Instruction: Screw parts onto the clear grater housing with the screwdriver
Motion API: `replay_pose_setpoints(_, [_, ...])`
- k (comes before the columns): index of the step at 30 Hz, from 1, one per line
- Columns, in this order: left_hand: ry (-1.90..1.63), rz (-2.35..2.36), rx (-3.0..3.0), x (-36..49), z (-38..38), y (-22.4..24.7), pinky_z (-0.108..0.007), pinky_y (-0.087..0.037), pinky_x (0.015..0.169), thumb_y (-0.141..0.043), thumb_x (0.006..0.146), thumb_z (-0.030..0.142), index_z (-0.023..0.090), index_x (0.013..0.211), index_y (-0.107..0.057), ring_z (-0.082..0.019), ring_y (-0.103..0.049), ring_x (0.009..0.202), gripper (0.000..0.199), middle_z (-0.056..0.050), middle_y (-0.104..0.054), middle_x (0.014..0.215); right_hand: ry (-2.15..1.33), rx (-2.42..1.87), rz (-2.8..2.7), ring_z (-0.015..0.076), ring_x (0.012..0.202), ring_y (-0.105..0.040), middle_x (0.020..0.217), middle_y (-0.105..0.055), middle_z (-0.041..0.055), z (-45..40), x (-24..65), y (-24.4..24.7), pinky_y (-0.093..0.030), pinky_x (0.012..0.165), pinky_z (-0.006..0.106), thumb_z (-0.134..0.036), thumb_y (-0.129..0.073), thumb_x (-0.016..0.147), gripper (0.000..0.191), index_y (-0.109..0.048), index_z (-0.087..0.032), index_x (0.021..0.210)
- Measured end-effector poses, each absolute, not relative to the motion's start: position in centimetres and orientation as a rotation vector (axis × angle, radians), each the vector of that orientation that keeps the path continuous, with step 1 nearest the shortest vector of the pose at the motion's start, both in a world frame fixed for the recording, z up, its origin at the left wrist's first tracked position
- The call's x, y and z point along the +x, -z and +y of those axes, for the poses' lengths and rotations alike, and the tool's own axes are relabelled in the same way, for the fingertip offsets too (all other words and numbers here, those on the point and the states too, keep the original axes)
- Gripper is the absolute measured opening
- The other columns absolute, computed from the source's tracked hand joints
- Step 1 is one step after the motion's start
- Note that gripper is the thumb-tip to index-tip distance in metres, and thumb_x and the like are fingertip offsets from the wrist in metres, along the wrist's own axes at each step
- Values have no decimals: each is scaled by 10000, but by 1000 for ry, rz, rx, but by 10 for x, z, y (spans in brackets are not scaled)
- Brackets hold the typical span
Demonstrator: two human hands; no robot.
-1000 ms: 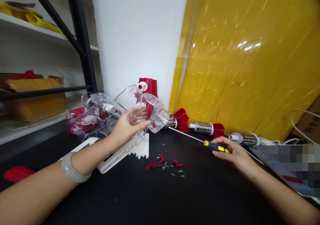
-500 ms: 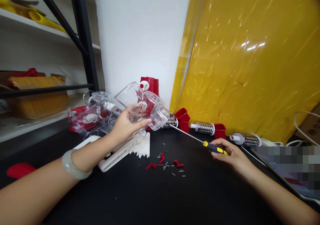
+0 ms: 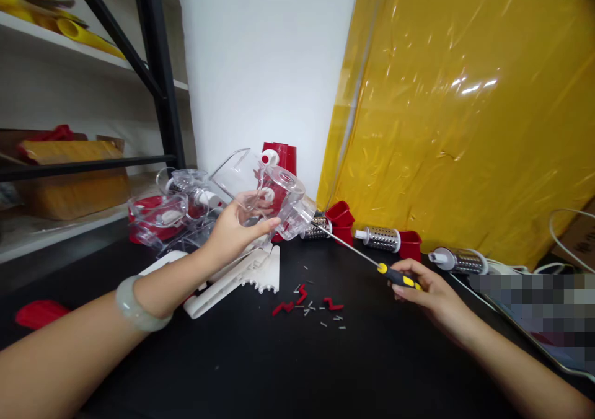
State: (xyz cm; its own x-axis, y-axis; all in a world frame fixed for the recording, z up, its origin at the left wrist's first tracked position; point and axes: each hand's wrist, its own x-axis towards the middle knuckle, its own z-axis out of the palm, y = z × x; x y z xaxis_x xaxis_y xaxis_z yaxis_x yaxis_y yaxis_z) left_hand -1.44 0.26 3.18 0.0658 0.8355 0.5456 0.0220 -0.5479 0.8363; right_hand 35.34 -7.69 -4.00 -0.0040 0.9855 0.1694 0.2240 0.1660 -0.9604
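- The left hand is clamped on a clear plastic housing, thumb on the near side and fingers behind it, holding it tilted above the table.
- The right hand is closed around the handle of a screwdriver, whose shaft points leftward and up to the housing's right end.
- The screwdriver's tip seems to meet the housing there; whether it sits on a screw is too small to tell, so this joint looks to be in progress rather than finished.
- Below the hands, several loose screws lie scattered among three small red pieces; none of these is fixed to anything.
- Beside the left forearm, a white panel lies flat, apart from the housing.
- Behind the housing stands a red body with white knobs, partly seen through the clear plastic and apparently not joined to it.
- Along the back lie metal grater drums and red cups, all separate.
- Farther left sits a cluster of clear and red parts; how many are joined cannot be made out.
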Motion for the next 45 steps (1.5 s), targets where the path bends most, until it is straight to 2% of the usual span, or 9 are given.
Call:
replay_pose_setpoints(14, [-1550, 815, 1744, -14, 5, -28, -536, -442, 1036, -845, 616, 356, 171, 1142, -519, -300, -612, 1098, 646, -117, -635, 1106, -1030, -1236, -1547, 162, 722, -612, 825, -642, 2, -79, 345, 41, -485, 659, 298, -424, -771, 752, 385, -590, -217, 1022])
replay_pose_setpoints(21, [-1556, 812, 1746, -16, 5, -27, -543, -460, 1022, -847, 612, 350, 183, 1157, -502, -322, -601, 1144, 666, -142, -628, 1189, -954, -1275, -1722, 202, 910, -613, 943, -681, 42, -83, 342, 40, -449, 868, 358, -454, -709, 822, 343, -586, -218, 1039])
replay_pose_setpoints(25, [-1541, 820, 1754, -17, 4, -29, -530, -480, 1006, -848, 611, 343, 181, 1152, -499, -325, -595, 1157, 663, -148, -622, 1208, -1055, -1228, -1719, 212, 964, -616, 980, -689, 51, -85, 338, 40, -439, 913, 377, -453, -689, 844, 321, -580, -223, 1040])
replay_pose_setpoints(29, [-1536, 815, 1756, -17, 3, -30, -502, -518, 960, -847, 618, 351, 190, 1143, -505, -320, -606, 1144, 647, -140, -626, 1207, -1138, -1167, -1700, 199, 946, -614, 967, -677, 41, -86, 336, 42, -443, 897, 366, -445, -673, 864, 306, -582, -228, 1060])
replay_pose_setpoints(38, [-1548, 679, 1731, -17, 5, -28, -482, -526, 961, -854, 619, 329, 205, 1135, -470, -302, -601, 1151, 655, -132, -614, 1227, -1222, -1082, -1708, 170, 846, -595, 914, -660, 24, -84, 337, 49, -439, 822, 327, -422, -666, 874, 296, -579, -227, 1080])
replay_pose_setpoints(45, [-1537, 717, 1766, -17, 3, -28, -455, -566, 889, -845, 626, 328, 213, 1129, -446, -311, -588, 1163, 653, -134, -593, 1246, -1062, -1220, -1730, 187, 877, -567, 927, -622, 22, -89, 332, 43, -433, 822, 326, -467, -675, 853, 334, -568, -237, 1071])
